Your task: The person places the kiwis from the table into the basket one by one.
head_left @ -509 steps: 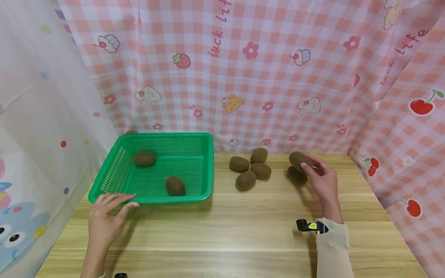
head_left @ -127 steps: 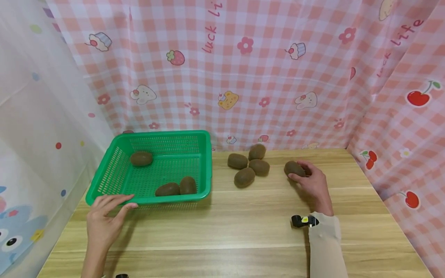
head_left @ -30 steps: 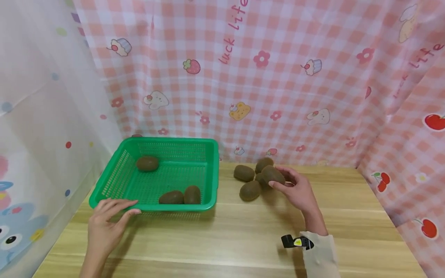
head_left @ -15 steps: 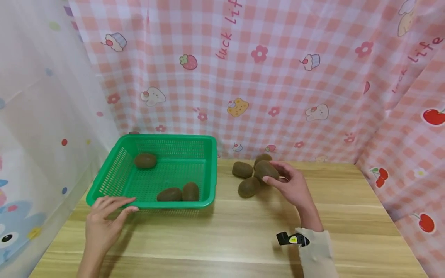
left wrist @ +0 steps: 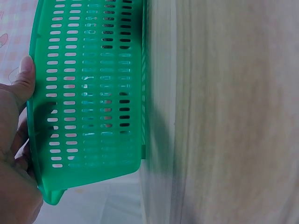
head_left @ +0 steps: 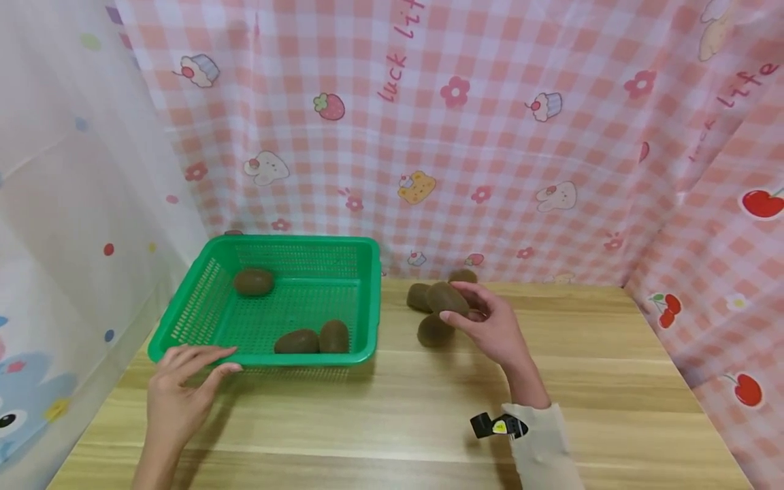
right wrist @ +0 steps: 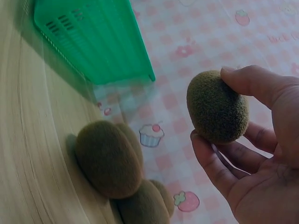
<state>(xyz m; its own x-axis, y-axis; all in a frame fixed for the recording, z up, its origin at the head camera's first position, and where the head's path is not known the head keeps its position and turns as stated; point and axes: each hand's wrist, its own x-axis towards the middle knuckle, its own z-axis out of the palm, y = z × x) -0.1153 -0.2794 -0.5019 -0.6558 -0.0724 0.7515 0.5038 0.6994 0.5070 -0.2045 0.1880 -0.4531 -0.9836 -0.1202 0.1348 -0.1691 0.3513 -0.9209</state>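
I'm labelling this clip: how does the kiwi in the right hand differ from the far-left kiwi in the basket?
The right hand grips the held kiwi in midair; the far-left kiwi lies untouched inside the basket. In the head view, the held kiwi slants; the far-left kiwi lies nearly crosswise. Both are brown ovals.

The surface [head_left: 392, 435] has a light wood-grain finish. A pink-and-white gingham cloth [head_left: 367, 146] with cupcake and strawberry prints [head_left: 201, 70] hangs behind it. A cherry-print cloth [head_left: 704, 320] closes the right side; a white dotted sheet [head_left: 67, 177] closes the left.
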